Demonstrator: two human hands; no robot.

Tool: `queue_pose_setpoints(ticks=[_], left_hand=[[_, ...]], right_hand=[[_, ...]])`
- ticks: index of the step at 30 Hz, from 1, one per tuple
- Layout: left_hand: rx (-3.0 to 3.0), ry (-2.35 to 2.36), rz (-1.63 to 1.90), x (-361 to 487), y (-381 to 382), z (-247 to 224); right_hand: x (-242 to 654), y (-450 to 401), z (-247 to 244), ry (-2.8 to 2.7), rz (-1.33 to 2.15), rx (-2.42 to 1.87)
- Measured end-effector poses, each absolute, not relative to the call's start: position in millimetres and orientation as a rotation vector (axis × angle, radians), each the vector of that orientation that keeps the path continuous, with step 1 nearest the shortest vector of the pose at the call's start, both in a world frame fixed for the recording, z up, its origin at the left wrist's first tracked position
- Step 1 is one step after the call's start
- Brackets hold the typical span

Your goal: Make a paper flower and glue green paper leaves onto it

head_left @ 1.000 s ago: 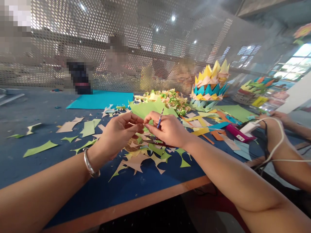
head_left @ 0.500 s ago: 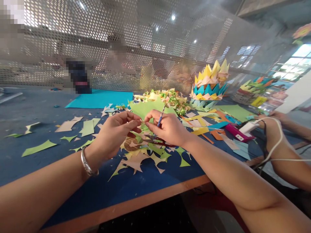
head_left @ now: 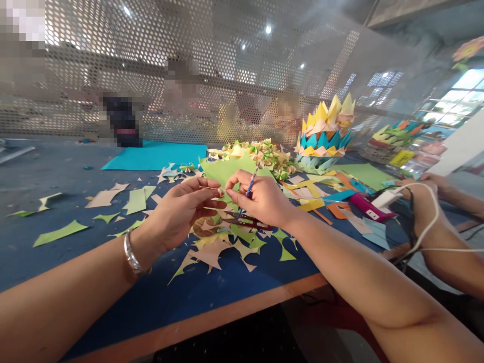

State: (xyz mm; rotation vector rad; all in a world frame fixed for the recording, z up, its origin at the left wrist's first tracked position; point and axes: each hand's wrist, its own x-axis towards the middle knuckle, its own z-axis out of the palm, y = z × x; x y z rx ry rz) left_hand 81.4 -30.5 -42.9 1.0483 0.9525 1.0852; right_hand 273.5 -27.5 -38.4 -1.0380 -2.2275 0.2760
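Note:
My left hand [head_left: 185,206], wearing a silver bangle [head_left: 131,252], pinches a tiny pale paper piece [head_left: 221,192] between thumb and forefinger. Its other fingers are curved and slightly apart. Close beside it, my right hand [head_left: 259,199] is closed, with a slim blue-patterned stick [head_left: 251,185] slanting up between its fingers. The right thumb and forefinger meet near the paper piece; whether they touch it I cannot tell. Below the hands lie red-handled snips [head_left: 251,222], a round wooden piece [head_left: 204,228] and cut paper scraps [head_left: 207,252]. A green sheet [head_left: 230,169] lies behind them.
A heap of small folded paper pieces [head_left: 260,151] sits farther back, by a tiered paper crown [head_left: 325,133]. A turquoise sheet [head_left: 159,155] lies at the back left. On the right are a magenta power bank [head_left: 372,206], a white cable [head_left: 434,212] and another person's arm [head_left: 442,247].
My left hand has opened its lower fingers a little and turned slightly; the pale paper piece shows more clearly at its fingertips. The right hand has barely moved.

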Motion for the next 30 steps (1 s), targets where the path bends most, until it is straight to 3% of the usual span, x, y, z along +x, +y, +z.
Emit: queue_pose_setpoints(ticks=[30], left_hand=[[1.131,1.018,1.037,79.3,-26.6,-44.6]], right_hand=[[275.8,-26.2,-37.3,-2.301,0.226,-1.033]])
